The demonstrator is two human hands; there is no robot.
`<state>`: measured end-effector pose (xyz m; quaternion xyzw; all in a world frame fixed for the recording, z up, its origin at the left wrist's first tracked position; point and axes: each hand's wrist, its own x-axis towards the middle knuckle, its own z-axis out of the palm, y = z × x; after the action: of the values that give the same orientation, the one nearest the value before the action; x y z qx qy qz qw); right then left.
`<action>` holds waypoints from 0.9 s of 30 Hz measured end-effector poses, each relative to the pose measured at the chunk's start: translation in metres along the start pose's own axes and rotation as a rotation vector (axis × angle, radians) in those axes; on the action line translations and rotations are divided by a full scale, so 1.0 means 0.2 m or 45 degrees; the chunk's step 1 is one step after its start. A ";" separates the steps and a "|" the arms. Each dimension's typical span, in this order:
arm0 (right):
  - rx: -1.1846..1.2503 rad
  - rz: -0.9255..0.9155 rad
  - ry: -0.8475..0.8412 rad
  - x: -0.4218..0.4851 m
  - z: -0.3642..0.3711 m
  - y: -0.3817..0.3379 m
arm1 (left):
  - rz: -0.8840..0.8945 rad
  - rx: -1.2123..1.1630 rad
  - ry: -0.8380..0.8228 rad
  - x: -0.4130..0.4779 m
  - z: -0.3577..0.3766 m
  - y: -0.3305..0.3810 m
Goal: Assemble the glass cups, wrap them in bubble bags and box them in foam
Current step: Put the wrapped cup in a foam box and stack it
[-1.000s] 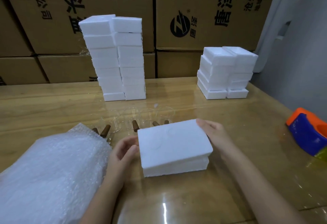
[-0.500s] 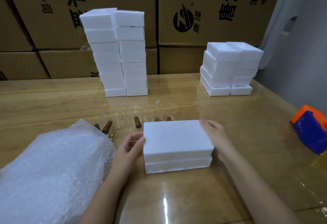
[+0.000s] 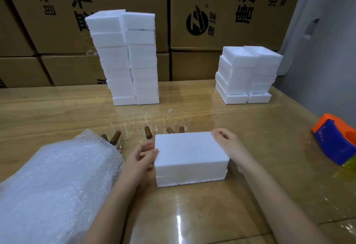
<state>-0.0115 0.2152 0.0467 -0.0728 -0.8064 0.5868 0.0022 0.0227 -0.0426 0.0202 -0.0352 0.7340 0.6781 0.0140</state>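
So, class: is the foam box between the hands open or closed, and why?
Closed: the foam box has its lid seated on the base, only a seam showing.
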 end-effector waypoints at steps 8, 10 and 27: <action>-0.116 0.318 -0.284 0.01 -0.07 -0.07 | -0.362 0.144 -0.052 0.02 0.02 0.09; -0.145 0.333 -0.307 0.02 -0.08 -0.09 | -0.395 0.175 -0.033 0.02 0.04 0.10; 0.065 0.235 -0.459 -0.13 -0.21 -0.07 | -0.133 -0.170 0.118 -0.10 0.16 0.20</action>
<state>0.0168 0.2470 0.0754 -0.0402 -0.7686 0.6083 -0.1941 0.0391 -0.0077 0.0592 -0.1057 0.6843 0.7214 0.0131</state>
